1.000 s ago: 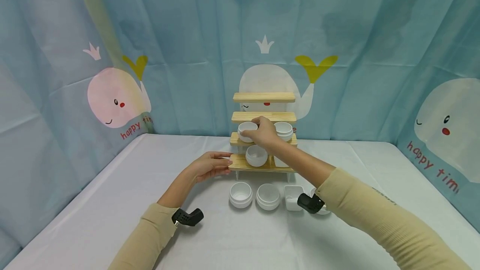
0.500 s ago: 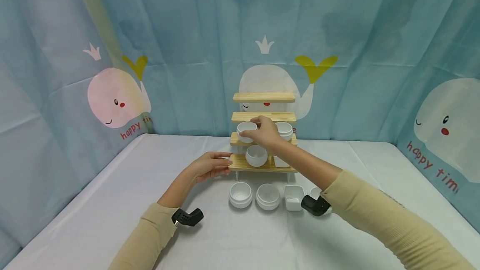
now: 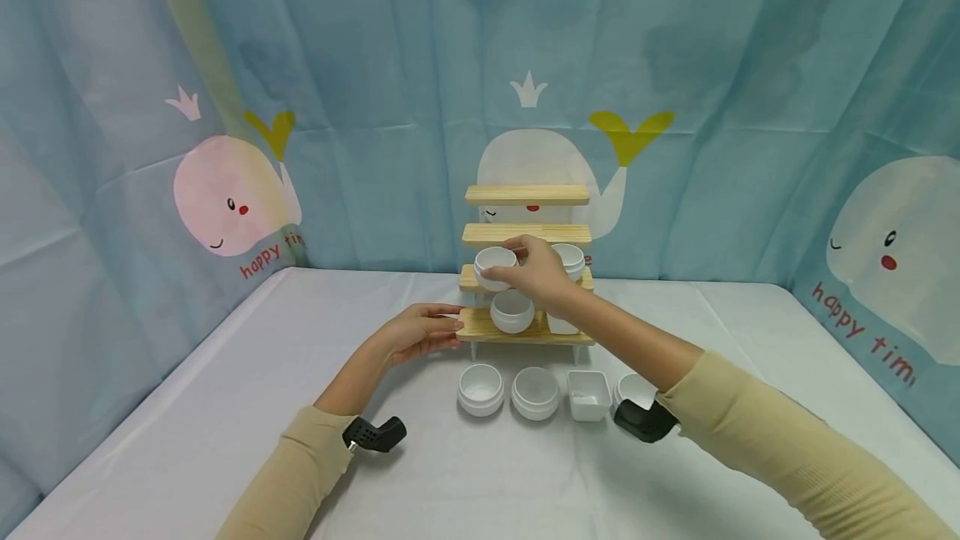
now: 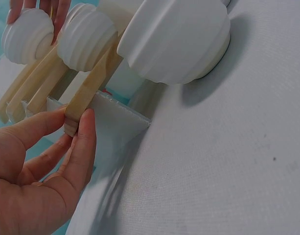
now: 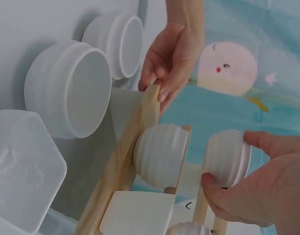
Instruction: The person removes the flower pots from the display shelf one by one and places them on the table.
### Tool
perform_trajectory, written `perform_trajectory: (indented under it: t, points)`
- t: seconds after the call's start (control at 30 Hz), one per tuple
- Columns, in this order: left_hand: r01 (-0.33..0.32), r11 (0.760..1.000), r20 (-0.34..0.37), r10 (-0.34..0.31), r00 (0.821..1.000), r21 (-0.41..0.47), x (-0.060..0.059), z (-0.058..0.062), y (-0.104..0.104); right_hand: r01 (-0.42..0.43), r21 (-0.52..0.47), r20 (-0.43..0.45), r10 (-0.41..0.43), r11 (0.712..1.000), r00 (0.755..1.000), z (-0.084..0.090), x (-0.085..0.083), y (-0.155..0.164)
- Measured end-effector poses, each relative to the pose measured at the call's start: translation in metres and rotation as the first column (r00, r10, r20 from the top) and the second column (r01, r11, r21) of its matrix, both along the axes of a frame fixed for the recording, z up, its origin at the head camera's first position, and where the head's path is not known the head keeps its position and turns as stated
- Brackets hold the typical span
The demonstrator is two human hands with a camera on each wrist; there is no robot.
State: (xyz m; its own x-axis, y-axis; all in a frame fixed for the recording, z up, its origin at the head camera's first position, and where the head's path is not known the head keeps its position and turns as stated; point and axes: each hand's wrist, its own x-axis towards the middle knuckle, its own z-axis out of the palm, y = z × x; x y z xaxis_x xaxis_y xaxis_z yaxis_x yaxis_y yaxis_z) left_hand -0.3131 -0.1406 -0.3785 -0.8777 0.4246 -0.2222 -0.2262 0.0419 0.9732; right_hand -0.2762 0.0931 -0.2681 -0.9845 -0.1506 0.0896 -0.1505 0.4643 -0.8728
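A stepped display rack with pale wooden shelves (image 3: 527, 195) stands on the table. At the left end of its lowest shelf (image 4: 86, 93), my left hand (image 3: 420, 332) pinches the board between thumb and fingers. My right hand (image 3: 538, 272) grips a small round white bowl (image 5: 227, 157) by its sides, at the left of the second shelf up. Whether that bowl touches the board I cannot tell. Another round bowl (image 3: 568, 260) sits at that shelf's right. On the lowest shelf are a round bowl (image 3: 513, 312) and a square bowl (image 5: 137, 211), partly hidden by my right forearm in the head view.
In front of the rack, a row of white bowls stands on the white-covered table (image 3: 450, 482): two round ones (image 3: 481, 390), a square one (image 3: 588, 395), and a round one (image 3: 634, 390) partly behind the right wrist camera. A blue printed curtain (image 3: 375, 107) hangs behind.
The bowl in my right hand has shifted slightly down and toward me, while my right forearm has swung a little to the right. My left hand keeps its place on the rack.
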Motion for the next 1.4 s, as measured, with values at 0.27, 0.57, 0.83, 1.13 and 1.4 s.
perform_trajectory:
  t: [0.27,0.57,0.83,1.13,1.4]
  points:
    - [-0.009,1.0,0.011,0.009,1.0,-0.01,-0.001,0.0,0.0,-0.01,0.004,-0.003,0.01,1.0,1.0,-0.002,0.004,0.004]
    - [-0.009,1.0,0.01,0.009,1.0,0.004,0.0,0.0,0.0,-0.063,-0.007,-0.032,0.063,0.998,0.998,-0.005,0.012,0.008]
    - [-0.002,1.0,0.007,0.002,1.0,0.002,0.0,0.0,0.0,-0.078,-0.01,-0.026,0.078,0.997,0.997,-0.008,0.014,0.008]
    - [-0.006,1.0,0.01,0.006,1.0,0.01,0.001,0.002,0.0,-0.102,-0.034,-0.005,0.102,0.994,0.995,-0.01,0.022,0.009]
    - [-0.011,1.0,0.011,0.011,1.0,0.008,0.001,0.002,0.001,-0.142,-0.055,-0.028,0.14,0.988,0.99,-0.013,0.028,0.012]
